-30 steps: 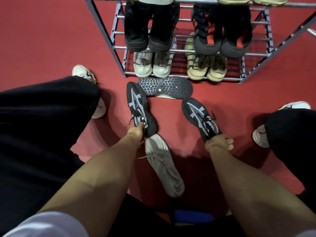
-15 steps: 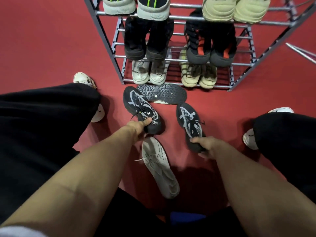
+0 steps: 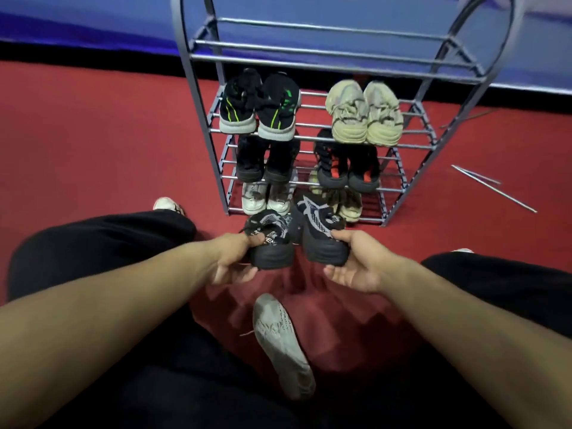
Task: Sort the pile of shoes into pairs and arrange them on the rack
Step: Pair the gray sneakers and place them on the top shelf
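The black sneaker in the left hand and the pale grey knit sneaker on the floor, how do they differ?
The black sneaker with white pattern is dark and chunky-soled; the pale grey knit sneaker is light and slim. The black one is lifted, gripped by the left hand; the grey one lies untouched on the red floor. Both are off the metal rack.

held shoes [image 3: 322, 239]: black, grey-white pattern. floor shoe [image 3: 283, 345]: pale grey, dark speckles. rack [image 3: 337, 58]: grey metal. carpet [image 3: 108, 144]: red. trousers [image 3: 93, 239]: black.
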`<state>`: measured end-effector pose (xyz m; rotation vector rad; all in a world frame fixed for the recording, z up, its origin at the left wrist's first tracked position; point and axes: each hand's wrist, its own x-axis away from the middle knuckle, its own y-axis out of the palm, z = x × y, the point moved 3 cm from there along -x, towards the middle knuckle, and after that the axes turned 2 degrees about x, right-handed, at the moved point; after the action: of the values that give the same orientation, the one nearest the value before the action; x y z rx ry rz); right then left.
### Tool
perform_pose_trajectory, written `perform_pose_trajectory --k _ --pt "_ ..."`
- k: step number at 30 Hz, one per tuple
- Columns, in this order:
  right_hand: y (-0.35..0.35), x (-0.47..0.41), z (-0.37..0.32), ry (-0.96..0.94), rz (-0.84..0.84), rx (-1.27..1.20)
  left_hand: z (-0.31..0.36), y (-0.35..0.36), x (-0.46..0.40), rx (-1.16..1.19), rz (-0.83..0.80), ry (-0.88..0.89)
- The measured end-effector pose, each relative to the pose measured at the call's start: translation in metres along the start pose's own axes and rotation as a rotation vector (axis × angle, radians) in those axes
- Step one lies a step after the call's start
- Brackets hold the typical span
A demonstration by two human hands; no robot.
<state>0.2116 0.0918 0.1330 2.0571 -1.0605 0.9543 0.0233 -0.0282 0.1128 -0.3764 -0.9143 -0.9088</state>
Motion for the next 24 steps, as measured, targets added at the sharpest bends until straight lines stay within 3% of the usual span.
perform_pose_trajectory --k 12,18,24 --pt "0.047 0.117 -0.059 -0.495 -0.16 0.104 0.072 -0.002 0.131 0.058 -0.022 0.564" --pt "0.084 0.131 -0.139 -0.714 -0.089 0.074 0.176 -0.002 0.157 0.003 0.057 0.731" --pt "0.122 0.086 -0.227 -0.75 -0.084 -0.023 0.28 -0.003 0.117 0.018 0.184 0.864"
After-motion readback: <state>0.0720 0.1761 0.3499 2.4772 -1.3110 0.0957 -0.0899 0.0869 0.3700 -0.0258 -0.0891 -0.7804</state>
